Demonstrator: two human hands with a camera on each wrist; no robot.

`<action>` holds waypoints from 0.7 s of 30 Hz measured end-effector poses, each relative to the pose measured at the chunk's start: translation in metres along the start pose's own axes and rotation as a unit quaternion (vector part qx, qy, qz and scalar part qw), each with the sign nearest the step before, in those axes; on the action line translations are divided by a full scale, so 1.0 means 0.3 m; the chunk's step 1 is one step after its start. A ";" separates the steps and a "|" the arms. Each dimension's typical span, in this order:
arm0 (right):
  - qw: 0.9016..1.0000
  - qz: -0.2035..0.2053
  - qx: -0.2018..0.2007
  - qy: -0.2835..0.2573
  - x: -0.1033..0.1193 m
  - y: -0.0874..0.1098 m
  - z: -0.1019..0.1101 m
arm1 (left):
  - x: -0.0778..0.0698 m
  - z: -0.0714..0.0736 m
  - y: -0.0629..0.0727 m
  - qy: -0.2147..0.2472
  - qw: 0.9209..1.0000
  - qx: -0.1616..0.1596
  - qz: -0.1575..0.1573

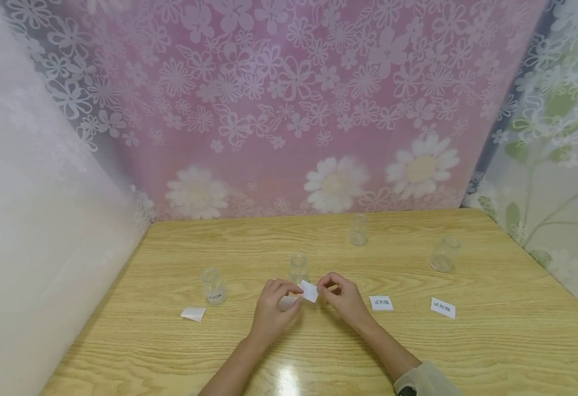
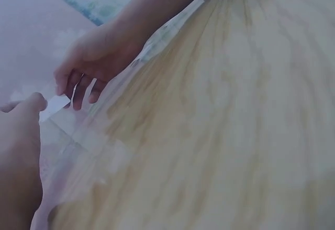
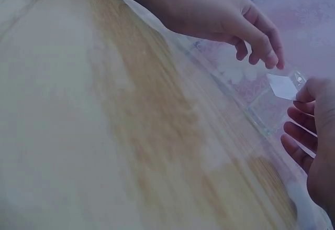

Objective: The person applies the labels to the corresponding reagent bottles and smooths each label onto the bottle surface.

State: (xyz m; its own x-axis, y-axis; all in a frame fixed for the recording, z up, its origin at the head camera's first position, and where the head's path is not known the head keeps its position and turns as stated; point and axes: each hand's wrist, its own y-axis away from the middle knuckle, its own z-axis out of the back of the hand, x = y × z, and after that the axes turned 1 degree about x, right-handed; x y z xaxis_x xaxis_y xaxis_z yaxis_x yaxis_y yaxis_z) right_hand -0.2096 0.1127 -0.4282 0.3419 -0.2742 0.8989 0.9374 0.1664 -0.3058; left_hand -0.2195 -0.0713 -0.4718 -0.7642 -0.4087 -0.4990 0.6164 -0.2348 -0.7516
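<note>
Between the two hands is a small white paper label point(image 1: 309, 291), its blank side showing. My right hand point(image 1: 345, 301) pinches its right edge between thumb and fingertip, also visible in the right wrist view, where the label point(image 3: 282, 87) hangs from the right hand point(image 3: 314, 130). My left hand point(image 1: 273, 311) is at the label's other side, thumb and index finger apart; in the right wrist view its fingertips are just short of the label. Behind the label stands a clear glass bottle point(image 1: 298, 266). A pale paper piece point(image 1: 287, 303) shows in the left hand's finger gap.
To the left stands a glass bottle point(image 1: 214, 287) bearing a written label, with a blank paper piece point(image 1: 193, 314) before it. Two written labels point(image 1: 380, 303) lie on the right of the wooden table point(image 1: 318, 352). Further bottles stand at the back point(image 1: 359, 231) and right point(image 1: 444, 255).
</note>
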 end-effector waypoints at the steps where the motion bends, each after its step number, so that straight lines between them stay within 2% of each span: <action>1: 1.000 0.000 0.006 -0.001 0.000 0.000 0.001 | -0.002 -0.003 0.001 -0.009 1.000 0.002 -0.006; 6: 0.998 0.004 0.054 -0.019 -0.006 0.003 0.003 | -0.001 -0.007 0.008 -0.034 0.999 0.027 0.000; 10: 0.995 0.019 0.089 -0.035 -0.015 0.005 0.001 | -0.004 -0.005 0.011 -0.016 0.998 0.055 0.018; 13: 0.993 0.032 0.106 -0.048 -0.021 0.004 0.000 | -0.005 -0.005 0.013 0.011 0.996 0.073 0.045; 17: 0.990 0.047 0.121 -0.052 -0.025 0.002 -0.001 | -0.009 -0.003 0.012 0.046 0.990 0.085 0.098; 21: 0.993 0.042 0.105 -0.029 -0.016 0.004 -0.001 | -0.025 0.002 0.005 0.082 0.983 0.079 0.141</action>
State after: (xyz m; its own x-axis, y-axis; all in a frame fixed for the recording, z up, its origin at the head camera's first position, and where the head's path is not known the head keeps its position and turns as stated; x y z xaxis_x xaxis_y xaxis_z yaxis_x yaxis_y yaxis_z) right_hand -0.2099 0.1139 -0.4329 0.4080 -0.1967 0.8915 0.8693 0.3822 -0.3134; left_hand -0.2127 -0.0691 -0.4691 -0.5710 -0.3334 -0.7502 0.8202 -0.2717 -0.5035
